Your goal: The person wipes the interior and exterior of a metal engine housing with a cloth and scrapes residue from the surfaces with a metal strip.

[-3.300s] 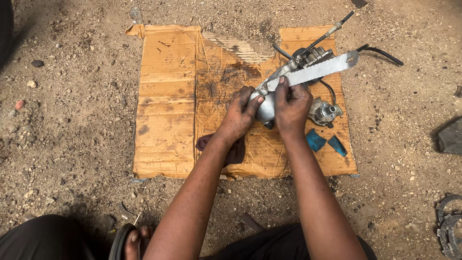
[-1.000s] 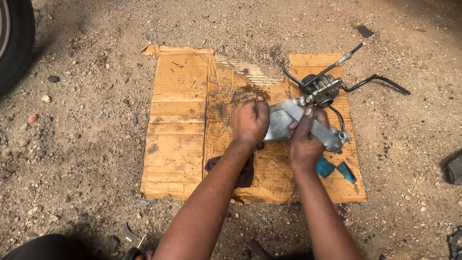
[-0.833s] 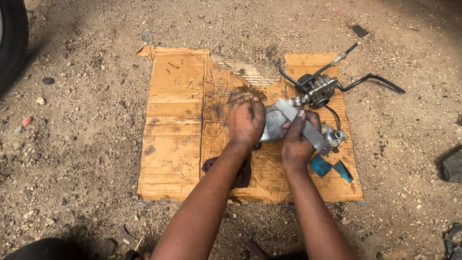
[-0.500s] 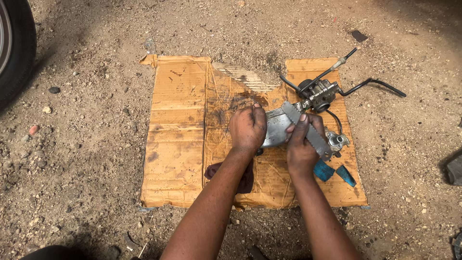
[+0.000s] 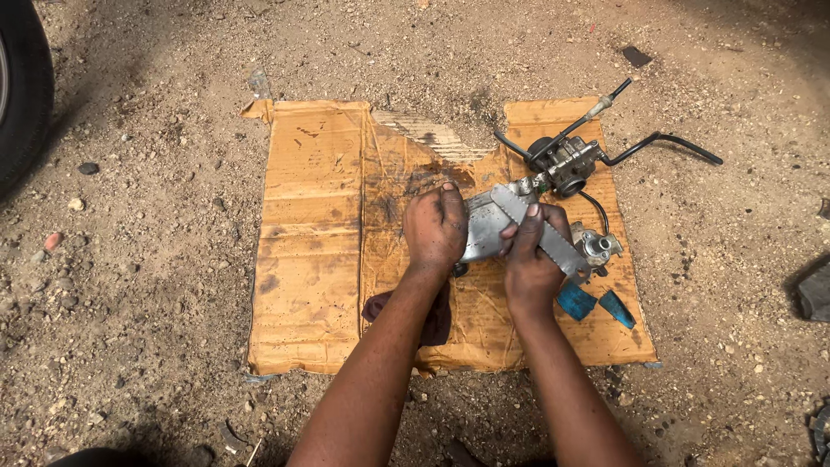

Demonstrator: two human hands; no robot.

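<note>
Both grips clamp: left hand (image 5: pixel 435 227) on the grey metal casing (image 5: pixel 481 229), right hand (image 5: pixel 529 259) pinching a toothed steel blade (image 5: pixel 543 236) laid across it; cutting looks barely begun.

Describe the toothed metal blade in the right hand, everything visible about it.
The blade is a flat, pale grey metal strip with a jagged, toothed edge. It lies diagonally from upper left to lower right, across a silvery metal part. The right hand grips its middle; the left hand holds the part over the cardboard.

Stained cardboard sheet (image 5: pixel 311 259) on gravelly dirt ground (image 5: pixel 130 285).
</note>
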